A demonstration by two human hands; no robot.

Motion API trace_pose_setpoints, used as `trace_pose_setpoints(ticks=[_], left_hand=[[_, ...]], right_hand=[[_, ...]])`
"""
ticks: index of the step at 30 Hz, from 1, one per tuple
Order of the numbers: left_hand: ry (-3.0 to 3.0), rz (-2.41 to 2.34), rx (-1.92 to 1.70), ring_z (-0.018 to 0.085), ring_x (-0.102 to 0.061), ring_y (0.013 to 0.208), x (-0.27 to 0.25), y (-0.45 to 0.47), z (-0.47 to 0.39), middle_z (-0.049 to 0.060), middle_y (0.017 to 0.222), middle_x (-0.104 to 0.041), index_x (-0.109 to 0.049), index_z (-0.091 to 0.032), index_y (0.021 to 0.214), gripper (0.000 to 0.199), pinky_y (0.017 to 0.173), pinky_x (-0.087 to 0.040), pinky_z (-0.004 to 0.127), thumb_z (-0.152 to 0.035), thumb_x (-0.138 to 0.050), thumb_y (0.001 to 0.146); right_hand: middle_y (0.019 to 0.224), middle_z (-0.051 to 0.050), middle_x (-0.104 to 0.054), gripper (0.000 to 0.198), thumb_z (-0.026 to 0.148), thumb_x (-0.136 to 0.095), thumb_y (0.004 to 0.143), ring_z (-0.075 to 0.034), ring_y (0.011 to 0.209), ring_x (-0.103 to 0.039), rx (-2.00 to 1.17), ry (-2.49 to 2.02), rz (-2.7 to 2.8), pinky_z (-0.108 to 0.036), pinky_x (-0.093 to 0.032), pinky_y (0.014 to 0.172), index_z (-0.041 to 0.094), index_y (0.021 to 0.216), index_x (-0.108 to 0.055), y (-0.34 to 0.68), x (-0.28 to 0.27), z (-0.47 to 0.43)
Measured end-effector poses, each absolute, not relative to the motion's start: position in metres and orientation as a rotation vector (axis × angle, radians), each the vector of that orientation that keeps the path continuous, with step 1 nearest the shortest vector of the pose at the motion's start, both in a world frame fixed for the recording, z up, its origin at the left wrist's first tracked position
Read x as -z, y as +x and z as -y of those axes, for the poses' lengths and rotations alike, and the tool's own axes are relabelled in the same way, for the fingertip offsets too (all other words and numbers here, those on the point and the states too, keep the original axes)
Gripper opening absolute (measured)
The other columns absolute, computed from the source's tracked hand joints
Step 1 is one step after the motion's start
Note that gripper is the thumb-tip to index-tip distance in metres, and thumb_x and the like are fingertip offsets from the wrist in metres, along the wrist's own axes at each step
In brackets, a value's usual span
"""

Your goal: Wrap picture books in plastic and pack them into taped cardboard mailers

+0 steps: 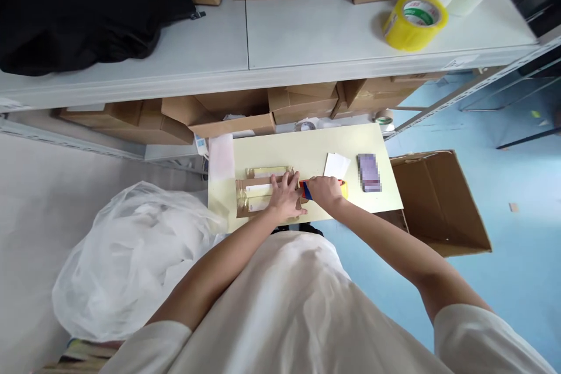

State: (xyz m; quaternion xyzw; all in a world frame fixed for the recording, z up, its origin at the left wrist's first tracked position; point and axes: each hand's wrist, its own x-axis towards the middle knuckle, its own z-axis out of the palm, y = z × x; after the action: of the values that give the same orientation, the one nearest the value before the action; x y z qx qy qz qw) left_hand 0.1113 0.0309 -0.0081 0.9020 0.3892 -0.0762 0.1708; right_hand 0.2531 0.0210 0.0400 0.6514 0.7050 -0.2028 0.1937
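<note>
My left hand (284,197) lies with spread fingers on the right part of a small cardboard box (242,198), which has white labels and shiny clear tape on it. Gripped in my right hand (325,191) is a tape dispenser (307,190), red and blue, with a yellow roll showing past my fingers. Its front end meets the box's right end, close to my left fingertips. Just behind the box lies another narrow taped package (268,172) with a pale label. Both hands cover part of the box and the dispenser.
White paper slips (336,165) and a phone (369,172) lie on the pale table (307,143). An open carton (438,204) stands to the right, a bag of white material (131,257) to the left. Above the table's far side runs a shelf (307,41) with a yellow tape roll (407,29).
</note>
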Motion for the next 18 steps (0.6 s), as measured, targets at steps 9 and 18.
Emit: trace_pose_setpoints(ticks=[9, 18], left_hand=[[2.645, -1.022, 0.163, 0.047, -0.025, 0.126, 0.008, 0.109, -0.033, 0.014, 0.145, -0.030, -0.064, -0.025, 0.114, 0.064, 0.096, -0.013, 0.072, -0.065, -0.062, 0.064], [2.590, -1.060, 0.085, 0.044, -0.018, 0.133, 0.014, 0.093, -0.030, 0.013, 0.151, -0.024, -0.060, -0.024, 0.115, 0.067, 0.101, -0.006, 0.069, -0.069, -0.060, 0.064]], right_hand=[[0.095, -0.024, -0.069, 0.027, 0.011, -0.041, 0.087, -0.030, 0.085, -0.067, 0.403, 2.029, -1.921, -0.038, -0.049, 0.068, 0.006, 0.100, -0.065, 0.227, -0.037, -0.005], [0.087, -0.015, -0.070, 0.034, 0.030, -0.033, 0.096, -0.025, 0.079, -0.067, 0.323, 2.206, -1.805, -0.030, -0.043, 0.062, 0.012, 0.109, -0.060, 0.269, 0.002, 0.050]])
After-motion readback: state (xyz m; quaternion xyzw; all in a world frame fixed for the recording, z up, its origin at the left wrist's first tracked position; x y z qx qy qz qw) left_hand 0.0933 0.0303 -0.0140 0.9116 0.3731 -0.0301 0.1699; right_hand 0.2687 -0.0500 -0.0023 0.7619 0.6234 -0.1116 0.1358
